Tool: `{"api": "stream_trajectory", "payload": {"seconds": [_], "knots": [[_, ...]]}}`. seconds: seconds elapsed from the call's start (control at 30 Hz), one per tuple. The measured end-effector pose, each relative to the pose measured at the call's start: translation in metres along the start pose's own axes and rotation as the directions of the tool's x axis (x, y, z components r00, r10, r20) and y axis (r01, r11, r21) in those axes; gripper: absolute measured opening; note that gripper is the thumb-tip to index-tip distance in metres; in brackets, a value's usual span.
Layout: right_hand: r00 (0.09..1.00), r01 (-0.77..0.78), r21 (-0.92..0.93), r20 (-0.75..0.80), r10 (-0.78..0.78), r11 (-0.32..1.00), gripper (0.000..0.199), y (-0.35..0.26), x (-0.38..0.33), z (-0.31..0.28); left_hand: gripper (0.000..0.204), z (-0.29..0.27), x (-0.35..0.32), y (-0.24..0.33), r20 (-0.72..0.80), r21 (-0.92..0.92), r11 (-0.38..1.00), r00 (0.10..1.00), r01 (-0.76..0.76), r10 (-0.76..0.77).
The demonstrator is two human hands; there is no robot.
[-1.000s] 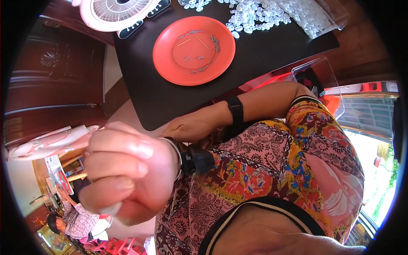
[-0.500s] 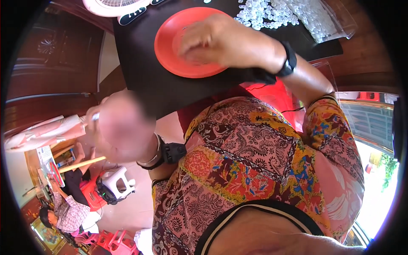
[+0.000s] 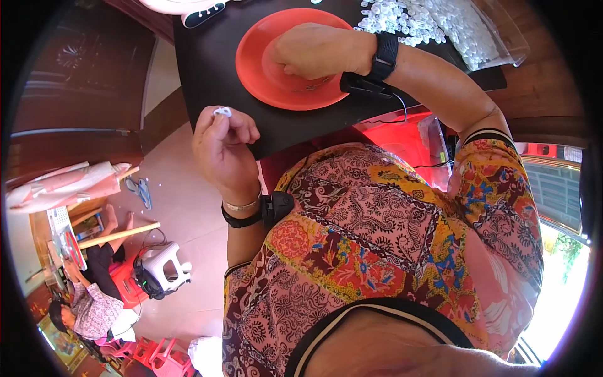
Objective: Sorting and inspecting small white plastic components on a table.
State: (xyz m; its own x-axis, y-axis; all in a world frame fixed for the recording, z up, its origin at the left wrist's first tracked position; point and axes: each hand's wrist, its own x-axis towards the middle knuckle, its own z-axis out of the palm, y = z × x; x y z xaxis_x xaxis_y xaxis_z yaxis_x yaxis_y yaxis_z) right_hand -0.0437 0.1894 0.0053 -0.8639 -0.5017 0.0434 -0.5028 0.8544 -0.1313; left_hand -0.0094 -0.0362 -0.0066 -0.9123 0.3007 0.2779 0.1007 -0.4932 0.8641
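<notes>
My left hand (image 3: 225,147) is raised beside the near left corner of the dark table. Its thumb and index finger pinch a small white plastic piece (image 3: 222,112), while the other fingers curl loosely. My right hand (image 3: 317,51) reaches down into a shallow red plate (image 3: 260,88), fingers bent and pressed together. Its fingertips are hidden under the hand, so what they hold cannot be made out. A few tiny thin metal bits (image 3: 320,85) lie in the plate next to the right hand.
Many clear-white plastic pieces (image 3: 408,22) are heaped at the table's far right, spilling from a clear bag or tray (image 3: 502,38). A white object (image 3: 188,6) stands at the far left. Below the table edge is a red container (image 3: 402,141). Another person (image 3: 94,308) sits at lower left.
My left hand has swung up and toward the table, and its white piece now shows clearly. My right hand stays over the plate, turned with its back more upward.
</notes>
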Motion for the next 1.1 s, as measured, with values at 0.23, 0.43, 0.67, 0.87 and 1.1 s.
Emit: {"api": "stream_trajectory", "payload": {"seconds": [0.23, 0.43, 0.67, 0.87, 1.1], "knots": [[0.984, -0.133, 0.206, -0.087, 0.153, 0.969, 0.009, 0.010, -0.008, -0.022, 0.021, 0.007, -0.003, -0.006, 0.027, -0.039, 0.996, 0.996, 0.084, -0.083], [0.957, -0.110, 0.873, -0.037, 0.289, 0.476, 0.017, 0.013, -0.023, -0.029, 0.025, 0.010, 0.000, -0.005, 0.071, 0.081, 0.990, 0.990, 0.114, -0.119], [0.910, -0.086, 0.938, -0.063, 0.410, 0.336, 0.020, -0.002, -0.039, -0.028, 0.019, 0.019, 0.005, -0.004, 0.133, 0.076, 0.981, 0.973, 0.181, -0.190], [0.880, 0.016, 0.962, -0.143, 0.454, 0.273, 0.027, -0.038, -0.044, -0.027, 0.018, 0.027, 0.008, -0.001, 0.176, 0.130, 0.981, 0.970, 0.147, -0.168], [0.898, 0.154, 0.967, -0.224, 0.379, 0.205, 0.022, -0.065, -0.043, -0.016, 0.016, 0.030, 0.008, 0.000, 0.220, 0.163, 0.976, 0.959, 0.148, -0.182]]}}
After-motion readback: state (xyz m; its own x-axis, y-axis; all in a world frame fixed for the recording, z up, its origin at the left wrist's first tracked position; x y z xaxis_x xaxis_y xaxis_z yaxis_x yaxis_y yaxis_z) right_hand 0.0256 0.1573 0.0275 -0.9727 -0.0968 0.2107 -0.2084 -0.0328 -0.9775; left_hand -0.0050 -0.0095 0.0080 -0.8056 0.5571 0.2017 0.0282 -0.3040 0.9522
